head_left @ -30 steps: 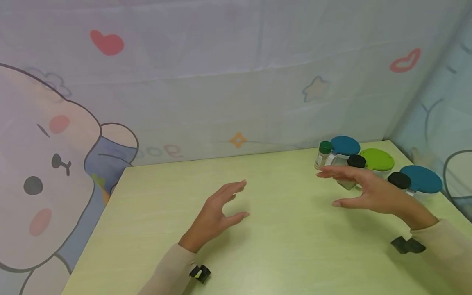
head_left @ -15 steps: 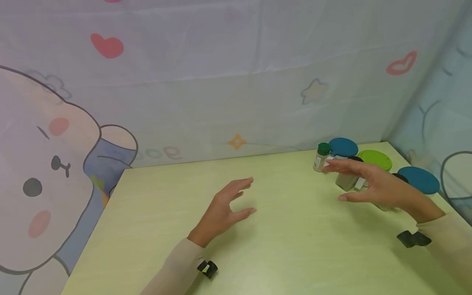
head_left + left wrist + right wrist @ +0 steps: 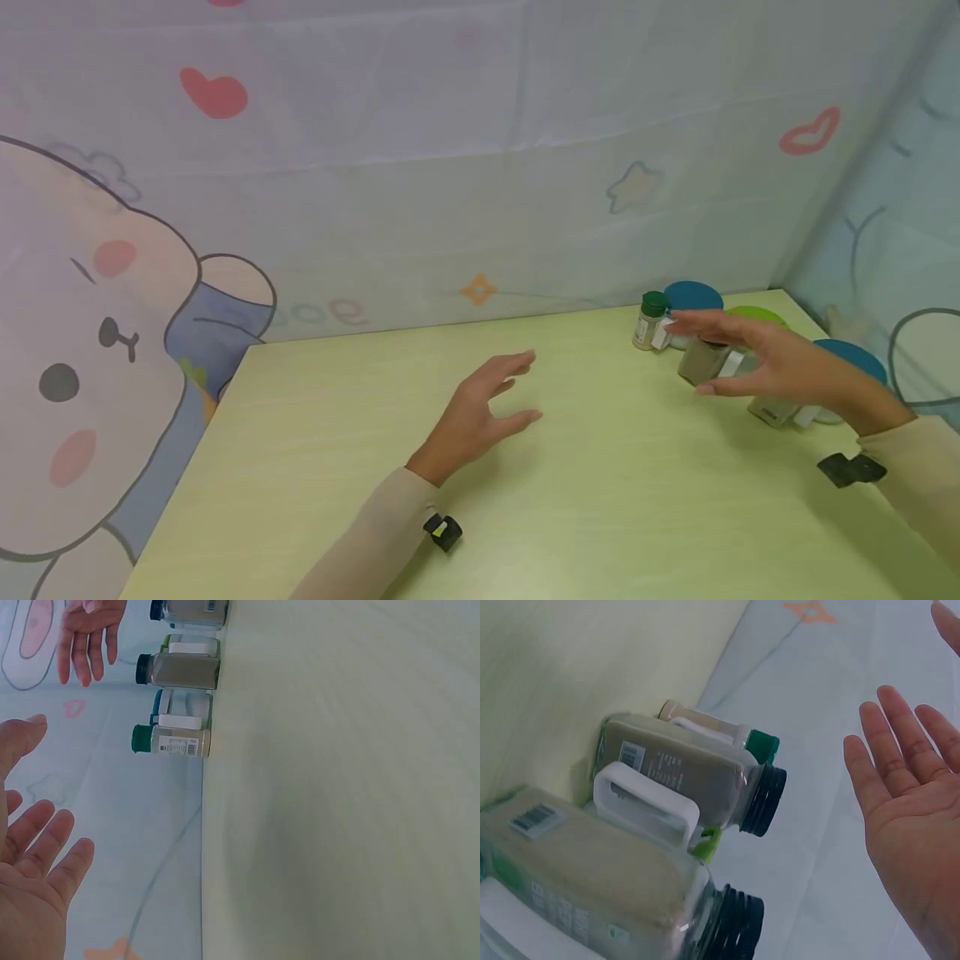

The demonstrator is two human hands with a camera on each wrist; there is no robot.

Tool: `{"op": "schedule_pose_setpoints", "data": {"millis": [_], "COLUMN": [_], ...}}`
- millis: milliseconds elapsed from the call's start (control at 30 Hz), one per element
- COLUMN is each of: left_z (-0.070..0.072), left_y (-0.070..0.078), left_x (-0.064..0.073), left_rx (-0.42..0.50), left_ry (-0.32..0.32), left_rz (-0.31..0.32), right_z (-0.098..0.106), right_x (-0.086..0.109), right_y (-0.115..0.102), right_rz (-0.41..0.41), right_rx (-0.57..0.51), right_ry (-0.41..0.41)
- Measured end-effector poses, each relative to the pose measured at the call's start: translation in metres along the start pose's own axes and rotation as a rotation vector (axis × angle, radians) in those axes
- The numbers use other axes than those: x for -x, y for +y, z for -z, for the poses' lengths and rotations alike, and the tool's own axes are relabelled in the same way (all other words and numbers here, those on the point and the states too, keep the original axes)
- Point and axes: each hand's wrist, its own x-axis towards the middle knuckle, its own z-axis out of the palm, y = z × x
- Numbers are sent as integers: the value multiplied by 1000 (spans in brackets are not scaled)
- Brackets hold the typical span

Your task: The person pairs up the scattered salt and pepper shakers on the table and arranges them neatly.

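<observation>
L hand (image 3: 468, 423) & R hand (image 3: 787, 367) shifted rt/fwd, half-cupped above tbl (image 3: 600, 517).

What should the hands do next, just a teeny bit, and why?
Perhaps lower the right hand toward the black-lidded jar nearest the green-lidded shaker: that hand holds nothing and is closer to the jar than the left hand.

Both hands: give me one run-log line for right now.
left hand: empty, above table | right hand: empty, near black-lidded jars | green-capped bottle: upright, rear of table
</observation>
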Motion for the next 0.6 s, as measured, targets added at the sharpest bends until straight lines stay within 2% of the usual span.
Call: {"op": "schedule_pose_setpoints", "data": {"millis": [200, 433, 600], "left_z": [-7, -13, -18], "left_y": [-2, -8, -11], "left_x": [-11, -19, -25], "left_rx": [33, 31, 31], "left_ry": [-7, -2, -3], "left_rz": [3, 3, 24], "right_z": [8, 19, 25], "right_x": [-1, -1, -1], "right_y": [3, 5, 12], "right_rz": [-3, -127, -97], "right_rx": [-22, 34, -10], "right_ry": [-22, -39, -40]}}
